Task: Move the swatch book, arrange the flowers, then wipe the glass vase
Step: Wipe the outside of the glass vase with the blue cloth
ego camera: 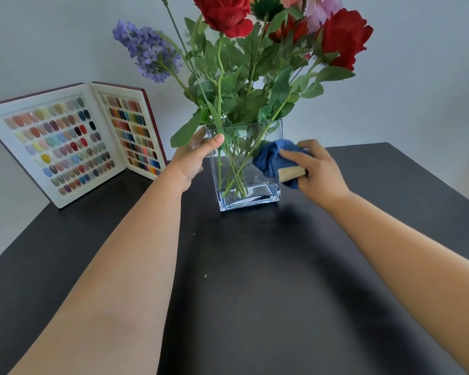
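A square clear glass vase (251, 194) stands in the middle of the black table (255, 293), holding red, purple and pink flowers (225, 14) on green stems. My left hand (194, 156) grips the vase's upper left corner, thumb on the front near the rim. My right hand (318, 169) holds a bunched blue cloth (268, 156) with a tan patch and presses it against the vase's right side. The swatch book (73, 142) stands open at the table's back left, leaning on the wall, with rows of coloured nail samples facing me.
A plain light wall rises behind the table. The table's left edge runs just under the swatch book, and its right edge falls away at the far right. Dark tabletop stretches between my forearms in front of the vase.
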Tool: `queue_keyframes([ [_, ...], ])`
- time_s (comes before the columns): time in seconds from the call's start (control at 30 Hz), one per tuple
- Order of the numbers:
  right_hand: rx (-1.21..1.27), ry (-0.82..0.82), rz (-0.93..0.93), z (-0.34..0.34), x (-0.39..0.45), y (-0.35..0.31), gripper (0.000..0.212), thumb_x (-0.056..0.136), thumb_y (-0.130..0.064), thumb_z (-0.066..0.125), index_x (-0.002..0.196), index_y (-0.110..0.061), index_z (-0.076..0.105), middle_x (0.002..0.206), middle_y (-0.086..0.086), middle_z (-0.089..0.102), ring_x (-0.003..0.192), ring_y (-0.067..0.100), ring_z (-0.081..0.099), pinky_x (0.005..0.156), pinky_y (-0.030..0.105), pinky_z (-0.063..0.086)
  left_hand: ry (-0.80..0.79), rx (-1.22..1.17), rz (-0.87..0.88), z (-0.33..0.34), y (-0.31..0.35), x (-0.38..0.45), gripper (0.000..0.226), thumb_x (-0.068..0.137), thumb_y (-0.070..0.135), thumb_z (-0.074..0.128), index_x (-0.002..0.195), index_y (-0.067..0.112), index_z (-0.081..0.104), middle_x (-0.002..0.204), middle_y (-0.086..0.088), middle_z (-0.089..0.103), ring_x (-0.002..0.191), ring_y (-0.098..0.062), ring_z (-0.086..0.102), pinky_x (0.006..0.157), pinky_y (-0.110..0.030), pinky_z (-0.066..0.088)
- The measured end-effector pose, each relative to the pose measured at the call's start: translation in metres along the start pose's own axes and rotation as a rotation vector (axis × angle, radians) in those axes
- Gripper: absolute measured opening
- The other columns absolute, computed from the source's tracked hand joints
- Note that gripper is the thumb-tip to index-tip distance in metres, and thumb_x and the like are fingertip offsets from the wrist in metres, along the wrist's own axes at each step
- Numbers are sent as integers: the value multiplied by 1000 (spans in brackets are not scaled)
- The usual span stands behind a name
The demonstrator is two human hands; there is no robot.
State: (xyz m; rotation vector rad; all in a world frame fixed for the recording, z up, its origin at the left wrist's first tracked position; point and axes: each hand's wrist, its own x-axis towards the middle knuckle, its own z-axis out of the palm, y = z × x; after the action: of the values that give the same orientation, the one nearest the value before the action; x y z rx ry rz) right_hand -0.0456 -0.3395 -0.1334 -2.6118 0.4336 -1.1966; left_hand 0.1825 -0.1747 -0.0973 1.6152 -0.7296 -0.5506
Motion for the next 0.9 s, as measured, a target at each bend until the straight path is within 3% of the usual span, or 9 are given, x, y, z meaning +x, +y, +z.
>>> queue_keyframes([
  [0.13, -242, -292, -213, -10, -16, 9, 55, 62, 14, 70, 112, -9, 71, 110, 26, 59, 92, 46, 58, 79, 47, 50, -5, -7, -1, 0, -1, 1, 110, 45, 85, 72, 142, 40, 45, 132, 17, 57, 126, -13, 46, 80, -34, 40],
  [0.2, -219, -296, -205, -20, -12, 13, 52, 63, 13, 66, 107, -13, 74, 108, 20, 60, 91, 39, 59, 78, 37, 47, -22, 2, 0, 1, -1, 1, 107, 49, 83, 71, 143, 40, 43, 134, 15, 55, 128, -14, 44, 83, -34, 39],
  [0.33, 325, 31, 348, -40, 8, 22, 49, 74, -5, 52, 99, -42, 72, 102, -10, 65, 87, 5, 62, 77, 15, 47, -21, 0, -1, 2, -4, 1, 104, 53, 79, 69, 145, 39, 41, 124, 21, 57, 124, -11, 46, 85, -35, 39],
  [0.4, 622, 59, 604, -35, 16, 22, 41, 86, -10, 56, 98, -46, 71, 96, -13, 72, 81, 7, 66, 69, 21, 52, -11, -10, 5, 4, -5, 2, 103, 53, 77, 70, 144, 39, 42, 118, 27, 57, 119, -8, 48, 84, -35, 38],
  [0.5, 792, -55, 702, -15, 24, 16, 39, 91, -5, 55, 101, -39, 72, 90, 1, 74, 75, 13, 67, 70, 30, 52, -12, -24, 10, 3, -5, 2, 104, 51, 79, 71, 143, 40, 43, 116, 30, 57, 119, -7, 48, 82, -35, 40],
  [0.6, 790, -130, 650, -4, 28, 10, 41, 91, 1, 51, 116, -26, 69, 101, 10, 73, 87, 12, 68, 81, 30, 52, -23, -41, -3, 2, -7, 0, 109, 48, 81, 72, 145, 40, 41, 128, 21, 56, 128, -11, 44, 83, -36, 41],
  [0.73, 660, -156, 575, -4, 20, 12, 38, 91, 2, 54, 120, -19, 67, 107, -2, 70, 100, 8, 62, 90, 26, 46, -29, -84, 14, 6, -9, -3, 107, 54, 76, 72, 148, 39, 37, 142, 15, 48, 129, -12, 41, 90, -40, 38],
  [0.8, 602, -189, 592, -6, 16, 10, 36, 91, 0, 55, 119, -18, 68, 99, -4, 69, 91, 8, 62, 84, 24, 47, -35, -86, 17, 7, -10, -3, 105, 56, 75, 72, 148, 40, 36, 146, 14, 46, 129, -12, 40, 91, -40, 37],
  [0.9, 473, -286, 596, -11, 9, 7, 38, 89, -1, 53, 106, -27, 74, 75, -4, 70, 66, 2, 59, 64, 16, 48, -32, -86, 17, 7, -9, -3, 104, 55, 75, 71, 147, 40, 37, 141, 17, 48, 125, -10, 41, 91, -42, 36],
])
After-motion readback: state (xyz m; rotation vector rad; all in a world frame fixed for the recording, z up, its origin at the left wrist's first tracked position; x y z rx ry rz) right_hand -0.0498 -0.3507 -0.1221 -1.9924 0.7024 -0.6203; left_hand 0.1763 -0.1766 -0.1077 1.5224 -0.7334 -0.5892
